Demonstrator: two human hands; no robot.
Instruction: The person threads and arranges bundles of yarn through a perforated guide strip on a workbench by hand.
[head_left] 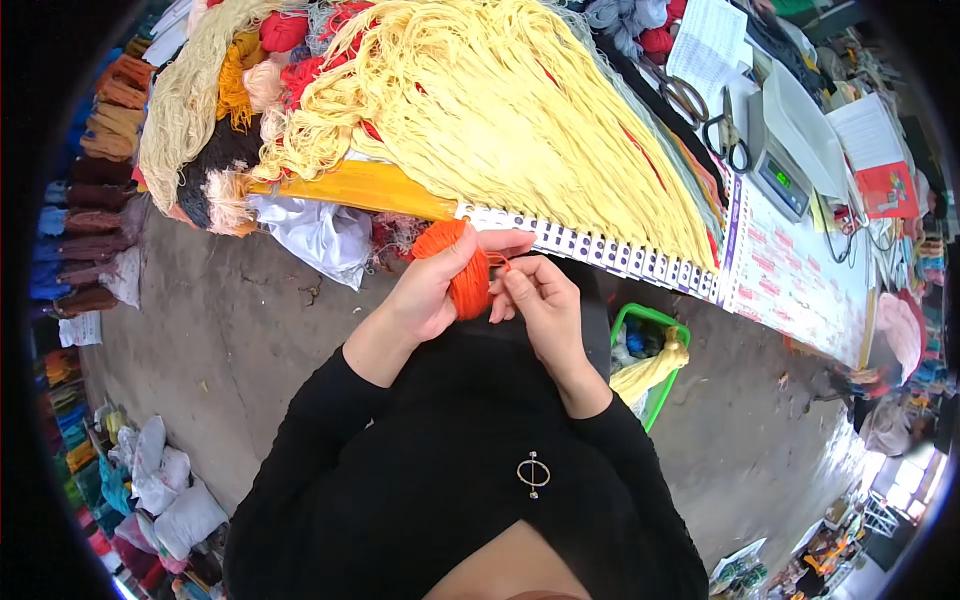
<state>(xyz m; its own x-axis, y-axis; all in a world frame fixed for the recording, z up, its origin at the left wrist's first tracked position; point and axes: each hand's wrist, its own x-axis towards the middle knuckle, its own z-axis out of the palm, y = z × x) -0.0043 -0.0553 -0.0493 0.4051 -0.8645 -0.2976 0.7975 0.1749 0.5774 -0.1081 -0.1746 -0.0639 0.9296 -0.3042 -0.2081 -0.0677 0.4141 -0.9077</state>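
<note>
An orange ball of yarn (pixel 467 285) is held in front of the body, close to the table's near edge. My left hand (pixel 430 285) is wrapped round its left side, with the thumb on top and fingers reaching past its right. Just right of the ball, my right hand (pixel 540 300) pinches a thin orange strand between thumb and forefinger. The strand runs from the ball to those fingertips. Beyond both hands, a large spread of pale yellow yarn (pixel 490 110) covers much of the table.
Two pairs of scissors (pixel 728 140), a scale (pixel 783 170) and papers (pixel 800 260) lie on the right of the table. A green basket (pixel 655 415) stands below its edge. White bags (pixel 185 515) sit on the floor at the lower left; yarn bundles (pixel 100 220) line the left.
</note>
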